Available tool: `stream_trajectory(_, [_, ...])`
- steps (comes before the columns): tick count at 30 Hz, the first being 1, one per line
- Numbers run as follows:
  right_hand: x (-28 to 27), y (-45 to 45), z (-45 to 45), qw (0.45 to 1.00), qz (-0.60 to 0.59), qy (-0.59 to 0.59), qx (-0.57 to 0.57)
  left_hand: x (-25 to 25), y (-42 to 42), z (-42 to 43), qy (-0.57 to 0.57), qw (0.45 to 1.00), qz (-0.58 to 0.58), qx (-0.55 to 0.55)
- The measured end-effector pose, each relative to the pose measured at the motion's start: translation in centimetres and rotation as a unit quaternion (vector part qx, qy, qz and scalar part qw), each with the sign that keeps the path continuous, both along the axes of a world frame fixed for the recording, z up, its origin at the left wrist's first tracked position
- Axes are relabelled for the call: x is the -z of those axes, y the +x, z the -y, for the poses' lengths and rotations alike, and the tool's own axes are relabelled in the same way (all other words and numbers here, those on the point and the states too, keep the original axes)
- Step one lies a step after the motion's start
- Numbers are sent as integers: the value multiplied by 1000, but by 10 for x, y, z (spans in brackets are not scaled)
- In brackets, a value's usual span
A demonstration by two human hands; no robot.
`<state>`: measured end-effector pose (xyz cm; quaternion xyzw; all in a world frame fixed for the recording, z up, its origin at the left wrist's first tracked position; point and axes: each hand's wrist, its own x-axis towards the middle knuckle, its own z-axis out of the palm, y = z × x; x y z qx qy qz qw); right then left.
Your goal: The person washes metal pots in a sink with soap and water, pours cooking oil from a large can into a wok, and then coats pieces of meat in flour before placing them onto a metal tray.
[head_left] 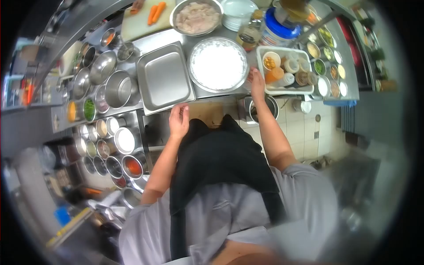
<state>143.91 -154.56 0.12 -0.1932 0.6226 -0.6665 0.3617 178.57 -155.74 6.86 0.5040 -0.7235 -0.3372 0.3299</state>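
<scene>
My left hand (179, 121) is at the near right corner of an empty rectangular steel tray (163, 77), its fingers loosely bent and holding nothing visible. To the right of the tray is a round metal bowl of white powder (217, 65). Between that bowl and a white plastic bin (289, 92) is my right hand (257, 86), palm partly up, with slightly curled fingers and nothing visible in them. The bin holds several bottles and a cup of small yellow-orange pieces (270, 61).
Behind are a bowl of pale raw meat (197, 17), carrots (156, 13) on a cutting board (137, 27), stacked plates (238, 15), an oil bottle (250, 32) and a blue-lidded tub (282, 24). Metal bowls (120, 88) crowd the left; ingredient cups (323, 87) line the right.
</scene>
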Motion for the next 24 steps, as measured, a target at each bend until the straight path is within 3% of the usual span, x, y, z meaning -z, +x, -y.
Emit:
stream_trajectory(1, [3,0,7,1000,1,-3,-12,-3,-1,10,-16,1000,1,-13])
stream_trajectory(3, [7,-3,13,986,-119,115,-33,-5,-8,45,-11,999,-26,-19])
stream_trajectory(6, [18,-10,14,978,-116,160,-68,-18,-38,127,-52,998,33,30])
stream_trajectory(8, [23,-13,17,971,-147,176,-74,-7,-71,199,-165,983,22,83])
stream_trajectory(12, [11,-17,24,946,-214,227,-95,16,-124,291,-215,958,167,93])
stream_trajectory(13, [9,-17,25,939,-228,239,-95,17,-129,300,-250,933,235,110])
stream_trajectory(14, [7,-17,25,932,-242,251,-95,20,-130,306,-252,933,229,114])
stream_trajectory(16, [4,-14,25,922,-265,268,-89,15,-128,313,-203,897,348,184])
stream_trajectory(21, [-32,11,24,901,-269,335,-61,11,-114,303,-206,904,310,212])
stream_trajectory(24, [-29,43,28,911,-309,271,32,14,-101,300,-138,914,273,265])
